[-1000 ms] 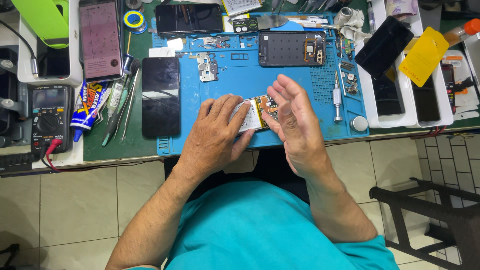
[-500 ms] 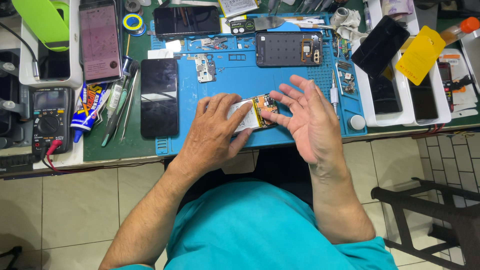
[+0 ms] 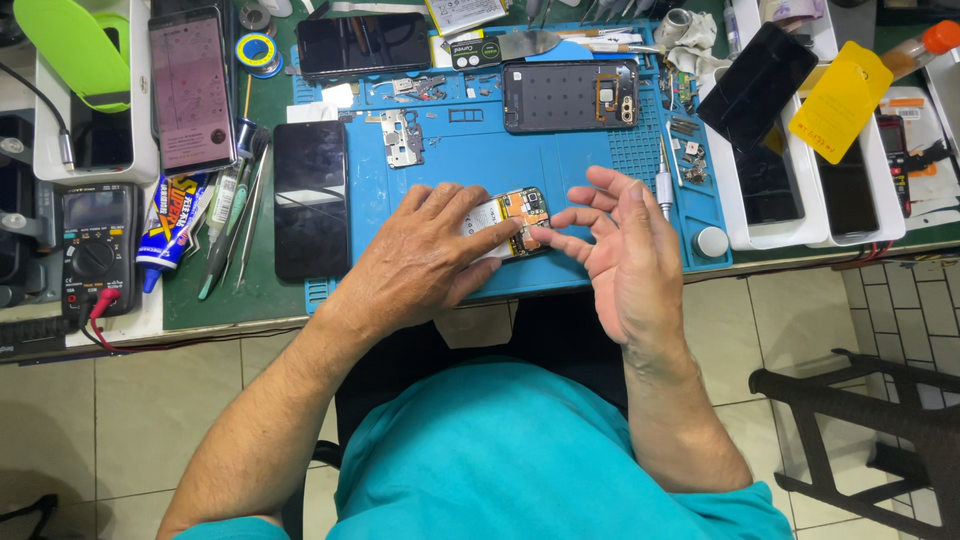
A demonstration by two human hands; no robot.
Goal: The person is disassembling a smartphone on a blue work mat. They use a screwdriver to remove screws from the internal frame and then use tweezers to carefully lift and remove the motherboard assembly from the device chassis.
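Head view is taken from above a crowded bench, where a blue work mat reaches to the near table edge. An opened phone is seen on the near part of the mat, its long axis running left to right with a slight tilt, its exposed board end turned to the right and a little away from the person. It is pressed flat under the left hand, whose fingers are spread across its pale battery rather than curled around it. The right hand is held open and upright just beside the board end, with one fingertip brought to the phone's edge; whether it quite touches cannot be told. Bare mat is left only in a narrow band between the hands and a dark back cover farther up; to the right a small round white part lies near the mat's corner. A black screen panel lies lengthwise at the mat's left border, with a red, blue and yellow glue tube and a multimeter beyond it. At the right, a white tray is filled with dark phones, and a yellow tag-shaped packet is propped aslant over them. A lime green shape is seen at the far left corner.
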